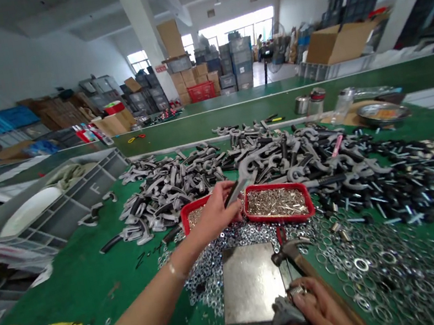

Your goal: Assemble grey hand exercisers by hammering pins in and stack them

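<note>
My left hand [220,208], reaching over the red trays, is closed around a grey wrench-shaped part [241,180] with a hooked jaw and dark grip. Close to the front edge, my right hand [320,306] pinches a small ribbed metal piece [296,291]. Just left of those fingers is a dark grey metal object [284,310]; whether the hand also grips it I cannot tell. A hammer [294,255] lies with its wooden handle running beside and partly behind my right hand. Between the hands lies a flat steel plate [251,282].
Two red trays, the right tray [311,207] full of small metal pins, stand before a heap of grey wrench-shaped parts [178,178]. Rings [361,266] and black-headed bolts [396,176] cover the right side. A grey crate [85,202] stands left; glass jars [316,103] stand behind.
</note>
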Demonstrator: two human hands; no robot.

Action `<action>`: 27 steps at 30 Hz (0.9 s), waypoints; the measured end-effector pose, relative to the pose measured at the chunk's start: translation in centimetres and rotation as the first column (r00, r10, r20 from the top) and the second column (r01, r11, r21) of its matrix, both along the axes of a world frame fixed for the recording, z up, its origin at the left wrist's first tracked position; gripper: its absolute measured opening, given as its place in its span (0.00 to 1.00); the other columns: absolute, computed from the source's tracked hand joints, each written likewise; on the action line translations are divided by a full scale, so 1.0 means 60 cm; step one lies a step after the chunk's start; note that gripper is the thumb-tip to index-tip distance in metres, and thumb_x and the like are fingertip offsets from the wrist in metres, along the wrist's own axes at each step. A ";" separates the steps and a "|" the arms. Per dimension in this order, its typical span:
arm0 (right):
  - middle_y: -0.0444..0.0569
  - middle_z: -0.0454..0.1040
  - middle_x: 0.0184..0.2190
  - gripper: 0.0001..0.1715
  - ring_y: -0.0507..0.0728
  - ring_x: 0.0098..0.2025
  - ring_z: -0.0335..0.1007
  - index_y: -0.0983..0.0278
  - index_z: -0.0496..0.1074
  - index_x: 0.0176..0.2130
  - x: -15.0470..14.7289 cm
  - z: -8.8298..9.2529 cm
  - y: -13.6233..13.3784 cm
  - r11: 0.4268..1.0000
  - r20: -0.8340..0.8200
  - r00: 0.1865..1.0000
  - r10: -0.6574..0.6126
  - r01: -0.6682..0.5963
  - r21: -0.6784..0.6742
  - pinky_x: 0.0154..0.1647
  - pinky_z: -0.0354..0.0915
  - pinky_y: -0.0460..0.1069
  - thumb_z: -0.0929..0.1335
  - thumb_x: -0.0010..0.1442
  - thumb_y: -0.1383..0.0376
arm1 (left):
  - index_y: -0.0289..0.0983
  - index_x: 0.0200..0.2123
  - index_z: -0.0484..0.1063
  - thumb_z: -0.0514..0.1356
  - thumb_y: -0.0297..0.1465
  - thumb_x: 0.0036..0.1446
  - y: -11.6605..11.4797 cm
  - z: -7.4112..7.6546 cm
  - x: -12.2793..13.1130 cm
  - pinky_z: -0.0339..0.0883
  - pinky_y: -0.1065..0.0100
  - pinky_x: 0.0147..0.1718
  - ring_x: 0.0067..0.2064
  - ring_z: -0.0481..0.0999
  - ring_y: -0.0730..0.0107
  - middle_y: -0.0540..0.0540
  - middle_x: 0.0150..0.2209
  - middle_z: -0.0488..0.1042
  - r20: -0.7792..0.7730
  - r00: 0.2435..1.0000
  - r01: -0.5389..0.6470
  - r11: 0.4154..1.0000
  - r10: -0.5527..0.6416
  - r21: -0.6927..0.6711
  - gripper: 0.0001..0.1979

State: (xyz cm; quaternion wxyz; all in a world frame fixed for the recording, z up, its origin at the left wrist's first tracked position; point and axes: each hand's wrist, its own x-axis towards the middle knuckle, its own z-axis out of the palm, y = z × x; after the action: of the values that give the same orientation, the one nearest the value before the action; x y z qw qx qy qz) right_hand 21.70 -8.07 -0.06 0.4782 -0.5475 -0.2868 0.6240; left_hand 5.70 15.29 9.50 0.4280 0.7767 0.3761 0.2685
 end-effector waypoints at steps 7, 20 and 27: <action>0.44 0.71 0.28 0.25 0.51 0.28 0.68 0.65 0.72 0.33 -0.023 0.049 -0.020 0.963 -0.095 0.963 0.252 -0.259 -0.068 0.31 0.66 0.45 0.69 0.59 0.44 | 0.40 0.60 0.62 0.62 0.53 0.53 -0.260 -0.023 -0.119 0.68 0.63 0.32 0.31 0.67 0.71 0.41 0.43 0.68 0.471 0.876 0.209 0.801 0.101 -0.561 0.37; 0.49 0.78 0.33 0.17 0.60 0.34 0.77 0.58 0.65 0.43 -0.075 0.106 -0.038 0.840 0.841 0.536 0.075 -0.488 0.236 0.35 0.65 0.49 0.57 0.69 0.51 | 0.37 0.44 0.64 0.46 0.56 0.64 -0.395 -0.075 -0.095 0.49 0.76 0.13 0.14 0.62 0.76 0.54 0.18 0.68 0.292 0.902 -0.086 0.795 0.317 -0.600 0.27; 0.49 0.78 0.31 0.15 0.59 0.33 0.77 0.59 0.65 0.42 -0.076 0.096 -0.045 0.810 0.847 0.526 0.077 -0.529 0.254 0.34 0.66 0.48 0.58 0.70 0.54 | 0.38 0.42 0.63 0.44 0.57 0.63 -0.415 -0.090 -0.074 0.50 0.75 0.10 0.12 0.60 0.74 0.56 0.14 0.64 0.190 0.924 -0.180 0.817 0.332 -0.548 0.28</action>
State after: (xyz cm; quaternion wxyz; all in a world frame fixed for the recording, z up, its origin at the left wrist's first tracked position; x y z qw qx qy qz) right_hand 17.12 -10.77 5.71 0.2943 -0.5691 -0.7111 0.2896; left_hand 1.27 -9.61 4.12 0.6297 0.5280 0.4728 0.3181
